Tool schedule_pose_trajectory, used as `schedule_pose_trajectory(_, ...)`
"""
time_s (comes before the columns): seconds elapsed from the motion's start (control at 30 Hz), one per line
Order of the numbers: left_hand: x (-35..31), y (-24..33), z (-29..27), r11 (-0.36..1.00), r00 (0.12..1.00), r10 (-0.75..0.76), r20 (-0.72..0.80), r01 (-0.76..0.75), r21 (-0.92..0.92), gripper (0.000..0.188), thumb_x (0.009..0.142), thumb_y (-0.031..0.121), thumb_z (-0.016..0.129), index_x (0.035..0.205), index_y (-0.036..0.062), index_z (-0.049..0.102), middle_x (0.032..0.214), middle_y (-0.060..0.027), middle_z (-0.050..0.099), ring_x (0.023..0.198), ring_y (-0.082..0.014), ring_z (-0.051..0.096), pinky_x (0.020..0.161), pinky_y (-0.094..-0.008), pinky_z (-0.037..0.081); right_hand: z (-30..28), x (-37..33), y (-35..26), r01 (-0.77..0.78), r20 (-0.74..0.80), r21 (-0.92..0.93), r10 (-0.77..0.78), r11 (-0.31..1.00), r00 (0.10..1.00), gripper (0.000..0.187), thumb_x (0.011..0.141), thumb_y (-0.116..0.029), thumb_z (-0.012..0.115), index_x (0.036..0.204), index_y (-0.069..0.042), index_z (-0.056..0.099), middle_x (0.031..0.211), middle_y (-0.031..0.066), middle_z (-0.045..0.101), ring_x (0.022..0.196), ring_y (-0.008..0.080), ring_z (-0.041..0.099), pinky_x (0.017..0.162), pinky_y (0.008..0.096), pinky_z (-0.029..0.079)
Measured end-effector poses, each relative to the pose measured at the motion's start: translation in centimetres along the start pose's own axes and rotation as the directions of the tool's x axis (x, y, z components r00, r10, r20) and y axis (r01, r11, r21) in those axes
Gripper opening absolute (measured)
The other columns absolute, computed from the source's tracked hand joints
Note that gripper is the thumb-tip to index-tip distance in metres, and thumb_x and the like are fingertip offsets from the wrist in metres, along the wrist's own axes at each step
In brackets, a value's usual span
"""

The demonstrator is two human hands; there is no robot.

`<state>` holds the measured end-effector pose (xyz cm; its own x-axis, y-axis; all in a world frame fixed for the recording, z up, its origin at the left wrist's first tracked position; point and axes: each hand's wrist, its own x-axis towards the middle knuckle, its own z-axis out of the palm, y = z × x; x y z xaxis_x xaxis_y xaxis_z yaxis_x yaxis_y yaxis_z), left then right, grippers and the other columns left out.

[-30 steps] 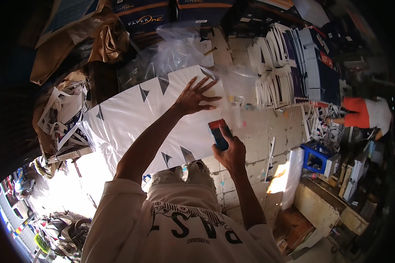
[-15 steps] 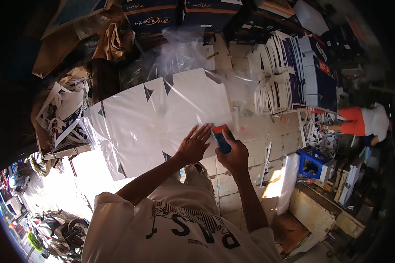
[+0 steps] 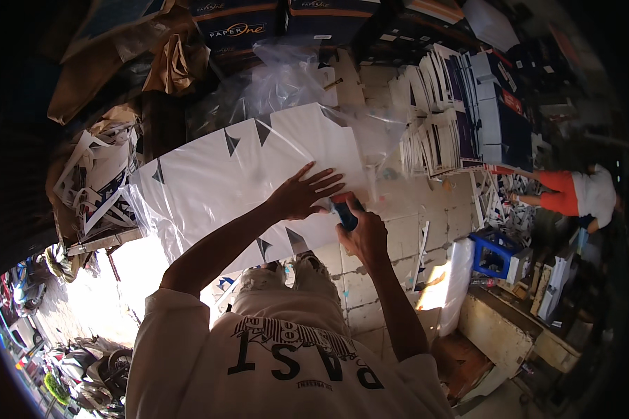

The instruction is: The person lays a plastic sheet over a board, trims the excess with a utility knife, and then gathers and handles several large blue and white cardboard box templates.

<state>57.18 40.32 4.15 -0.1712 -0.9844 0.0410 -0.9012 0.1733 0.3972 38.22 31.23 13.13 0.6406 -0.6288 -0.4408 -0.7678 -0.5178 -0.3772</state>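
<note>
A large white cardboard sheet (image 3: 203,202) with dark notches along its edges lies in front of me, under or inside clear plastic film (image 3: 141,213). My left hand (image 3: 304,193) rests on it near the right end, palm down, fingers spread, holding nothing. Just right of it, my right hand (image 3: 367,237) is wrapped round a red-and-blue handheld tool (image 3: 345,215). The tool's red end sits by the sheet's right edge, close to my left fingertips. Its exact kind and working end cannot be made out.
Crumpled clear plastic (image 3: 286,80) lies beyond the sheet. Stacked flat cardboard (image 3: 433,119) stands at the right, dark blue boxes (image 3: 237,31) at the back. A bin of paper scraps (image 3: 101,174) is at left. A blue plastic stool (image 3: 495,253) and a person in red shorts (image 3: 580,192) are farther right.
My left hand has slid away from me over the sheet, its fingers spreading wider. The right hand with the tool has moved slightly left and farther out. The sheet's near edge has shifted away from me.
</note>
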Motion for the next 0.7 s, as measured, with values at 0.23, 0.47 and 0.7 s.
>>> schedule_pose_trajectory(0.23, -0.8, -0.1, 0.3, 0.998, 0.999, -0.033, 0.025, 0.031, 0.058, 0.073, 0.094, 0.055, 0.049, 0.154, 0.0213, 0.027, 0.160, 0.0017, 0.025, 0.149, -0.0174, 0.019, 0.123, -0.0497, 0.010, -0.8, 6.1, -3.4, -0.032, 0.130, -0.150, 0.052, 0.988, 0.990, 0.057, 0.069, -0.033, 0.074, 0.118, -0.005, 0.065, 0.095, 0.0241, 0.068, 0.093, 0.0396, 0.068, 0.081, 0.0449, 0.056)
schedule_pose_trajectory(0.47, 0.2, 0.5, 0.9, 1.000, 1.000, -0.003, -0.030, 0.003, -0.003, 0.069, 0.097, 0.051, 0.046, 0.155, 0.0208, 0.025, 0.161, -0.0007, 0.024, 0.149, -0.0202, 0.021, 0.121, -0.0538, 0.011, -0.9, 13.7, 8.2, -0.098, 0.916, -0.380, 0.389, 0.920, 0.100, 0.038, 0.067, -0.031, 0.073, 0.097, -0.009, 0.073, 0.093, 0.0121, 0.072, 0.075, 0.0250, 0.070, 0.071, 0.0389, 0.056)
schedule_pose_trajectory(0.7, 2.1, 4.3, 0.4, 0.990, 0.969, 0.143, 0.203, -0.143, -0.011, 0.058, 0.090, 0.022, 0.060, 0.146, 0.0195, 0.042, 0.155, -0.0046, 0.035, 0.146, -0.0232, 0.028, 0.121, -0.0577, 0.007, -7.1, 1.6, 14.7, -0.293, 0.791, -0.002, 0.181, 0.956, 0.584, 0.059, 0.064, -0.044, 0.083, 0.106, -0.005, 0.069, 0.089, 0.0107, 0.072, 0.079, 0.0213, 0.070, 0.068, 0.0321, 0.055)
